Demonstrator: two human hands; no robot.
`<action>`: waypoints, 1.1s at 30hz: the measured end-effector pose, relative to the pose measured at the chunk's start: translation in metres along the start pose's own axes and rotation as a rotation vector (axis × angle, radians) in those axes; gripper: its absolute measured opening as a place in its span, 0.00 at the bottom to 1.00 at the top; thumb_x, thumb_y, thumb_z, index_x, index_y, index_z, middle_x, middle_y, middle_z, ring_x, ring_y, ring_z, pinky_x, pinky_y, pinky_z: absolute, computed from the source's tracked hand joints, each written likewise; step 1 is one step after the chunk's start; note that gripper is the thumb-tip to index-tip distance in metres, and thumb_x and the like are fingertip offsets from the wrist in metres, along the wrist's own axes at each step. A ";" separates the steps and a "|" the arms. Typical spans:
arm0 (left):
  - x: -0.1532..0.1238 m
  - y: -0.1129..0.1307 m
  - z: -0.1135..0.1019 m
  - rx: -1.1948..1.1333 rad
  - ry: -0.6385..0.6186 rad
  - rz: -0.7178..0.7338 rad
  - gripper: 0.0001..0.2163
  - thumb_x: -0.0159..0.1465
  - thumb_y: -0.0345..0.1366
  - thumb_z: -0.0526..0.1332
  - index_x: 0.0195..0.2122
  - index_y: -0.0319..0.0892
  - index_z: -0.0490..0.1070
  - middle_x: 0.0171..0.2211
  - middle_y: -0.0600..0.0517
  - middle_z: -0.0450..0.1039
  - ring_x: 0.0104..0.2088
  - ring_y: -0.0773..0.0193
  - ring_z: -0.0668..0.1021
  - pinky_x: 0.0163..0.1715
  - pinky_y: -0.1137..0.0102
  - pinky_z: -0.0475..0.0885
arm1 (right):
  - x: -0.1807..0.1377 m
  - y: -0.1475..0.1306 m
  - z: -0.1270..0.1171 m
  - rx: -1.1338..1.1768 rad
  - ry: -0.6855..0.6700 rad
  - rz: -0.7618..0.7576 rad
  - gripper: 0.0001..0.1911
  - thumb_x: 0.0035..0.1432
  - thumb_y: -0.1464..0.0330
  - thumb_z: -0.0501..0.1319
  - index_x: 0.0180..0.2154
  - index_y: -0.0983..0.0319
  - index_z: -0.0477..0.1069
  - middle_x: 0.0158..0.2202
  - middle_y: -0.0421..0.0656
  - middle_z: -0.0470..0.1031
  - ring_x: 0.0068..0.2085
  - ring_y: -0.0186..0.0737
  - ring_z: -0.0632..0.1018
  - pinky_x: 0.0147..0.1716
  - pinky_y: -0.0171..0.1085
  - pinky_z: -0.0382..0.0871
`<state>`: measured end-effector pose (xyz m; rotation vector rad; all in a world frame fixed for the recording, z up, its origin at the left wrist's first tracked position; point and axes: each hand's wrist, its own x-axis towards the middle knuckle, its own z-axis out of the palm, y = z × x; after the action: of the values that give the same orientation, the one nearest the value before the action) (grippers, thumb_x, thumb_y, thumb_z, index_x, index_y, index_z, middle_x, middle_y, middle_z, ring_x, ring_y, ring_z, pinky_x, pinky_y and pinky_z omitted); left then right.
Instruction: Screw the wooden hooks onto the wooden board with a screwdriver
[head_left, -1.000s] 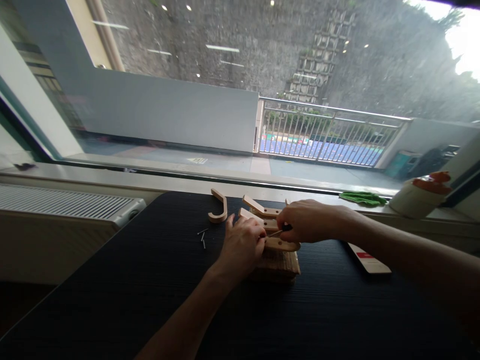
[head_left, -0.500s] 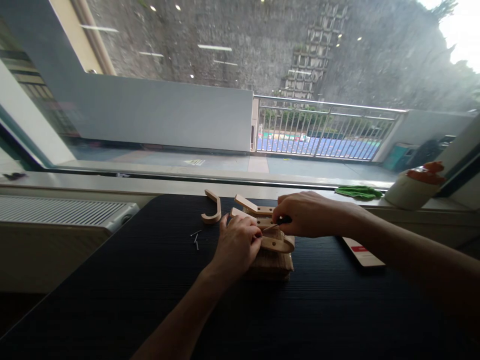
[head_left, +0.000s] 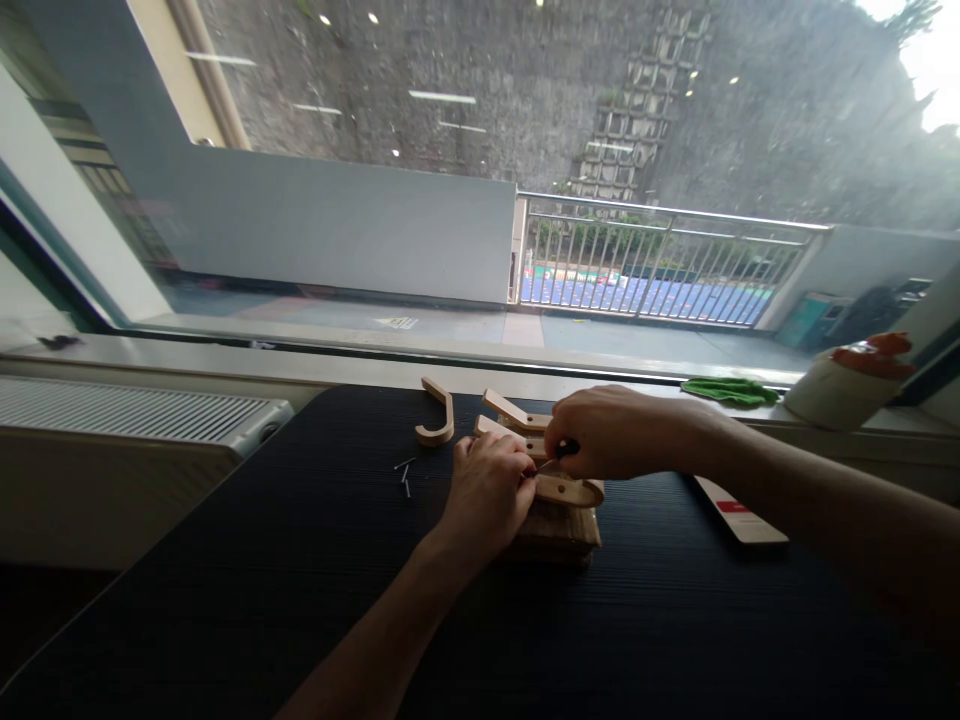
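Observation:
My right hand (head_left: pixel 604 432) is closed around the dark handle of a screwdriver (head_left: pixel 570 449). Its thin shaft slants down left towards the fingertips of my left hand (head_left: pixel 491 482). Those fingers are closed on the nearest pale wooden hook (head_left: pixel 574 491), whose left part they cover; the screwdriver's tip is hidden there. Two more wooden hooks, a far one (head_left: pixel 510 408) and a middle one (head_left: pixel 491 427), lie beside it, with dark holes along them. Underneath sits a brown wooden block (head_left: pixel 559 525) on the black table.
A loose J-shaped wooden hook (head_left: pixel 448 412) and several screws (head_left: pixel 406 474) lie left of my hands. Right of the block is a flat pale board with a red label (head_left: pixel 750 517). On the sill are a green cloth (head_left: pixel 729 391) and a white container (head_left: pixel 840 390). A radiator (head_left: pixel 135 420) stands left.
The whole view has shifted slightly, so everything appears a little further right. Both hands keep the same hold at the nearest hook, and the screwdriver still slants towards my left fingertips.

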<state>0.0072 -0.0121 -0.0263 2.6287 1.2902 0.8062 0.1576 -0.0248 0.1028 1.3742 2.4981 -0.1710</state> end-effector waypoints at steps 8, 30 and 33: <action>-0.001 0.001 -0.003 0.008 -0.029 -0.014 0.06 0.58 0.33 0.57 0.30 0.45 0.73 0.37 0.52 0.72 0.44 0.57 0.68 0.39 0.63 0.59 | 0.005 -0.012 -0.007 -0.096 -0.036 -0.037 0.07 0.50 0.70 0.57 0.30 0.61 0.74 0.28 0.41 0.73 0.28 0.32 0.68 0.27 0.33 0.54; -0.003 0.001 -0.016 0.030 0.011 0.032 0.06 0.57 0.33 0.59 0.34 0.47 0.74 0.37 0.53 0.74 0.47 0.56 0.68 0.57 0.54 0.48 | 0.017 -0.017 -0.013 -0.131 -0.118 -0.005 0.07 0.46 0.73 0.59 0.30 0.64 0.75 0.28 0.42 0.73 0.30 0.33 0.69 0.28 0.34 0.56; -0.002 0.005 -0.011 0.063 -0.002 0.028 0.05 0.57 0.33 0.59 0.32 0.47 0.73 0.36 0.53 0.74 0.46 0.56 0.68 0.57 0.51 0.45 | 0.018 -0.017 -0.013 -0.126 -0.092 -0.030 0.06 0.47 0.72 0.59 0.29 0.64 0.74 0.28 0.42 0.73 0.30 0.33 0.70 0.29 0.34 0.56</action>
<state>0.0042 -0.0188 -0.0161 2.7007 1.3022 0.7789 0.1318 -0.0164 0.1089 1.2506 2.4112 -0.0787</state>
